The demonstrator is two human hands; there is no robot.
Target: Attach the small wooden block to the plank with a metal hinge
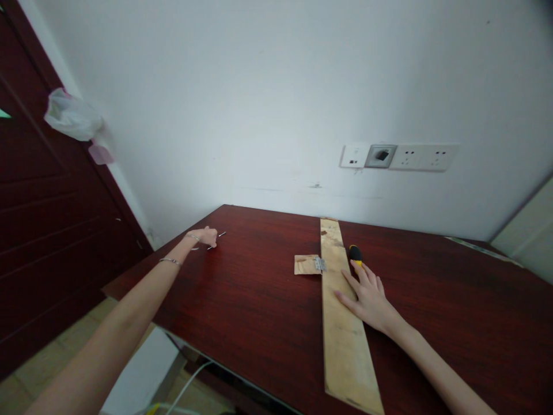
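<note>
My left hand (206,236) reaches far out to the table's left back part, fingers curled together at some thin metal screws or nails (216,240) lying there. My right hand (367,294) lies flat and open, palm down, on a long pale wooden plank (343,340) that runs front to back on the dark red table (259,300). A small wooden piece (306,264) is joined to the plank's left side by a metal hinge (320,264). A yellow-and-black tool handle (355,254) lies just beyond my right fingertips.
A white wall rises behind the table, with a row of sockets (400,156). A dark red door (52,230) stands at the left, a plastic bag (73,118) hanging on it. Cables (190,386) run below the table's front edge.
</note>
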